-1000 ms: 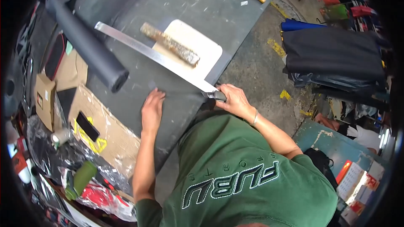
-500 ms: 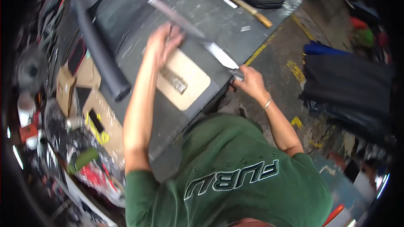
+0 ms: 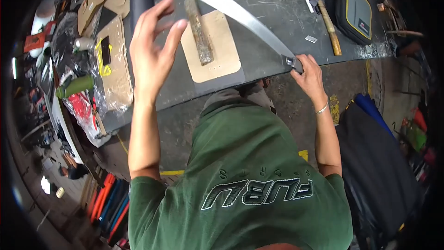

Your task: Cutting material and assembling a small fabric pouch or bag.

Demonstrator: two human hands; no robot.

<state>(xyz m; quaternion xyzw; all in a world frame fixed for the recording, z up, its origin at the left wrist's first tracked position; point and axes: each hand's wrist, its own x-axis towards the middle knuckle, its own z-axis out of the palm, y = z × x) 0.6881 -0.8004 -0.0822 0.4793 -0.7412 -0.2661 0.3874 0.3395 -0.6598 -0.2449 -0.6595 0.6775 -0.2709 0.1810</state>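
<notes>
My right hand [image 3: 308, 75], at the table's front edge, is closed around the near end of a long flat silver-grey strip [image 3: 231, 8], which looks like a metal ruler. A dark piece [image 3: 292, 62] shows at that end, but I cannot tell its kind. The strip is raised and runs to the upper left, looking bent in this view. My left hand [image 3: 155, 48] is lifted with fingers and thumb apart and nothing in it. Beside it, a rough, mottled bar [image 3: 200, 37] rests on a beige panel with rounded corners [image 3: 226, 41], which lies over dark grey material [image 3: 219, 82].
On the dark table [image 3: 263, 60], to the right, are a wooden-handled hammer [image 3: 329, 25], a small metal plate [image 3: 311, 39] and a black-and-grey case [image 3: 357, 11]. Cardboard [image 3: 115, 71] and a green roll [image 3: 75, 86] are on the left. Black material [image 3: 374, 166] hangs at right.
My left hand has come away from the strip and opened. My right hand still grips the strip, which has been raised toward the camera. My view has turned and shifted.
</notes>
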